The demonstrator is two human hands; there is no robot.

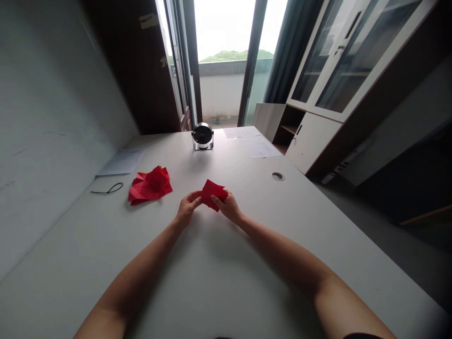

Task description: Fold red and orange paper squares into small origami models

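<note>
Between my two hands is a small piece of folded red paper (212, 192), raised a little over the white table (226, 263). My left hand (189, 205) pinches its left corner between thumb and fingers. On the right side, my right hand (228, 205) grips the paper, with the thumb lying across its front. The fingertips behind the paper are hidden. To the left of my hands lies a loose pile of creased red paper (150, 186), with a touch of orange at its upper edge.
A black cable loop (112, 189) and white sheets (122, 161) lie by the left wall. At the table's far end stand a small round black device (203, 136) and more papers (261, 147). A cable hole (278, 176) is at right, beyond it a cabinet (314, 141).
</note>
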